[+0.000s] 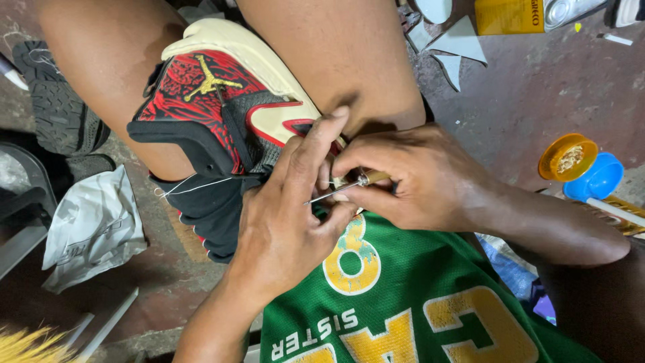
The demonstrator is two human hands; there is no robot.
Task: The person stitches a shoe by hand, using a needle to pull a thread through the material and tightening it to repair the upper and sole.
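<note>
Shoe: the red, black and cream sneaker (228, 114) sits clamped between my knees, sole edge turned up toward me, just above my green jersey (403, 302).
Left grip: my left hand (285, 222) is pressed against the shoe's side, thumb and fingers closed around the upper and the steel shaft of the awl.
Right grip: my right hand (416, 178) is pinched tight on the stitching awl (349, 185) by its pale handle, point aimed into the seam by the sole.
Thread: a white thread (191, 187) trails loose from the seam out to the left, slack.
Risk, fingers: I judge the awl point lies right beside my left fingertips; a slip under push could stab them.
Risk, thread: the loose run could snag or tangle on the shoe's collar if I pull carelessly.
Risk, shoe: my knees alone hold it; if they ease, the shoe may twist and the awl go in crooked.
Orange lid (568, 158): lies on the floor to my right, holding a small heap of pale bits I cannot identify.
Blue tub (598, 180): touching the lid, contents hidden from here.
Yellow carton (507, 15): lies at the top edge, closed as far as I can see.
</note>
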